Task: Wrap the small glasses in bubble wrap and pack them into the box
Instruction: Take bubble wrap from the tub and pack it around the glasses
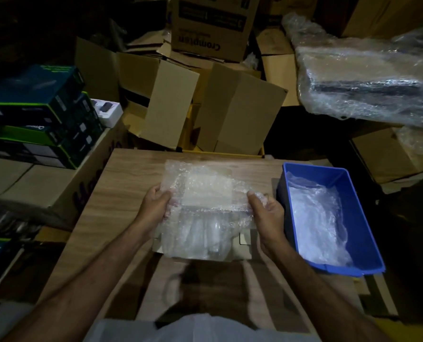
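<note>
A sheet of clear bubble wrap is stretched between my hands over a small open cardboard box on the wooden table. My left hand grips the sheet's left edge. My right hand pinches its right edge, with some wrap bunched in the fingers. Under the sheet, inside the box, lie bubble-wrapped bundles with pale rounded shapes, blurred by the plastic. No bare glass is visible.
A blue plastic bin with crumpled bubble wrap stands right of the box. The wooden table is ringed by open cardboard cartons, stacked green and black product boxes at left, and a plastic-wrapped bundle at upper right.
</note>
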Demonstrator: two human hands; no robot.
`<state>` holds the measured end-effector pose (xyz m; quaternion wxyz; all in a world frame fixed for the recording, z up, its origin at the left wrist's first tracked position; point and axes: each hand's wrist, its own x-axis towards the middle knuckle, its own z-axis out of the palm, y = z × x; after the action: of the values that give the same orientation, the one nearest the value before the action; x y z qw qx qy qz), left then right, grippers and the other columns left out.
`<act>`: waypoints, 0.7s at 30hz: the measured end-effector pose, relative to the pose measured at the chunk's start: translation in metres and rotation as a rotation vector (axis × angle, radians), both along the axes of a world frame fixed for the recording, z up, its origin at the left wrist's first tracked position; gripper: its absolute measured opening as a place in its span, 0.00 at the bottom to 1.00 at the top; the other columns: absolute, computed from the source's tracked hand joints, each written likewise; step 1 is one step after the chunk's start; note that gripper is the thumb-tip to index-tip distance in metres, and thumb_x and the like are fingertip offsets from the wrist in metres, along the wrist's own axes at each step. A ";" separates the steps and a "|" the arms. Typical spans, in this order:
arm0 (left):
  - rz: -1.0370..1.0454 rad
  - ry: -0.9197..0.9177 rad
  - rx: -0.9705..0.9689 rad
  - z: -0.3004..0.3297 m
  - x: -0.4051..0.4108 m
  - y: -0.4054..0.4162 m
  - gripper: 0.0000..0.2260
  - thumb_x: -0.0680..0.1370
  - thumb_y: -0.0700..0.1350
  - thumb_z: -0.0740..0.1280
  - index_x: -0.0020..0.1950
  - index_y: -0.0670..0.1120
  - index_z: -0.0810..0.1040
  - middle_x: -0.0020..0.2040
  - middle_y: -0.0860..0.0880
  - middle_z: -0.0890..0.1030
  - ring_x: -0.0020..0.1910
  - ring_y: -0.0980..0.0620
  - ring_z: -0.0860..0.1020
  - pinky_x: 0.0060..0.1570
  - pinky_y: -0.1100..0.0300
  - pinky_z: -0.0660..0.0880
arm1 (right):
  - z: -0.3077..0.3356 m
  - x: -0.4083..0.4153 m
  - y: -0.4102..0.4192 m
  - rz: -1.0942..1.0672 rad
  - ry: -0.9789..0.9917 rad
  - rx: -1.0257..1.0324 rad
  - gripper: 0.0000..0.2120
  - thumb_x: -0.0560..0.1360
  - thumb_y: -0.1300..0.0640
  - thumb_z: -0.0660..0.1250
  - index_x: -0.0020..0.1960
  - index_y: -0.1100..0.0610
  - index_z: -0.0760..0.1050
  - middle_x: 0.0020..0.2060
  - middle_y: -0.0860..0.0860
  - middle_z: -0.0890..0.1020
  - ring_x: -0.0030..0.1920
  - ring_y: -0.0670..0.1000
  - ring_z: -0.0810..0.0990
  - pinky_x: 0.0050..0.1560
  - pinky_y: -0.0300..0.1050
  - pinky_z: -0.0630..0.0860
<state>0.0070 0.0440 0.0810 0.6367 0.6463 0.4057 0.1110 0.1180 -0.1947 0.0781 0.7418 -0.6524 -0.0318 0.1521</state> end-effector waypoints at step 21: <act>-0.643 0.277 0.819 0.024 -0.040 0.029 0.08 0.71 0.58 0.77 0.40 0.57 0.80 0.68 0.58 0.71 0.68 0.54 0.68 0.63 0.50 0.72 | 0.022 0.033 -0.017 0.591 -0.490 -0.736 0.10 0.75 0.47 0.74 0.47 0.53 0.82 0.58 0.50 0.75 0.62 0.46 0.73 0.60 0.43 0.72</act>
<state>-0.0334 0.0727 0.1049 0.2749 0.9419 0.1913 -0.0268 0.1509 -0.2113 0.0998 0.3603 -0.8491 -0.3313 0.1987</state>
